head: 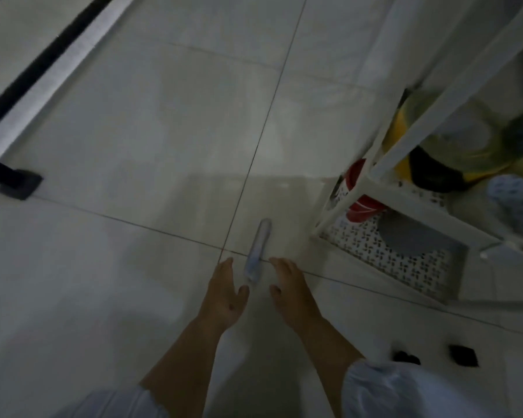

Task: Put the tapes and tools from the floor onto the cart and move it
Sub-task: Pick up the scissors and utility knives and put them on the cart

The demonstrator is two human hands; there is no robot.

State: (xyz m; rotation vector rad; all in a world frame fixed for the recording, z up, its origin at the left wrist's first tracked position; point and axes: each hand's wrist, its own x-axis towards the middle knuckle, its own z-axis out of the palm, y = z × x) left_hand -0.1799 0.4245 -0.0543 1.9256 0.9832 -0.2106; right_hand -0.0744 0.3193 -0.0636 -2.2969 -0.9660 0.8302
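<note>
A long pale blue-grey tube-shaped tool [258, 250] lies on the tiled floor, pointing away from me. My left hand [224, 294] is just left of its near end, fingers apart, holding nothing. My right hand [290, 289] is just right of it, also open and empty. Neither hand touches the tool as far as I can tell. The white cart [384, 182] stands at the right; its perforated shelves hold a red roll [358, 190], yellow and black rolls [417, 164] and a grey disc [417, 239]. The frame is blurred.
A black-and-white threshold strip [43, 70] runs along the far left, with a black bracket [18, 182] on the floor beside it. Two small dark objects [462, 356] lie on the floor at the near right, below the cart.
</note>
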